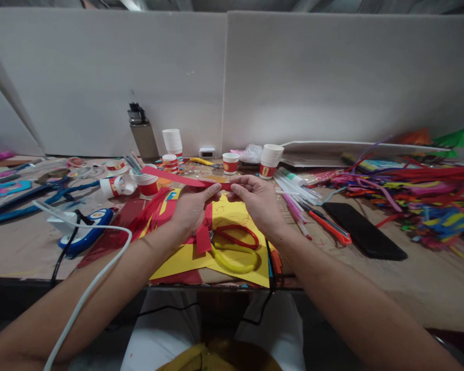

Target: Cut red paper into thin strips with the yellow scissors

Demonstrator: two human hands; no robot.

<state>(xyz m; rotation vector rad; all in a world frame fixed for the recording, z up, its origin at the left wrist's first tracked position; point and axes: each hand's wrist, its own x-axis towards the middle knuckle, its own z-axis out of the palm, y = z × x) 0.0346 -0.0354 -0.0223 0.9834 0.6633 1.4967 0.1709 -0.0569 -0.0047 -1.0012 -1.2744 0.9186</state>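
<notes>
A red paper strip (174, 178) is stretched between my two hands above the table. My left hand (193, 206) pinches it between thumb and fingers, and its longer end sticks out to the upper left. At the strip's right end, my right hand (257, 201) is closed with thumb and fingertips on it. Below the hands lie yellow paper sheets (178, 268) and scissors (237, 247) with one red and one yellow handle loop. A short red paper piece (203, 239) rests by the scissors. Several thin red strips (149, 219) spread beside my left wrist.
Stacked paper cups (271, 157), a single cup (230, 164) and a bottle (143, 134) stand toward the back. Right are a utility knife (330, 226), a black phone (363, 229) and colourful pipe cleaners (433, 190). A blue power strip (87, 232) with a white cable (100, 278) lies left.
</notes>
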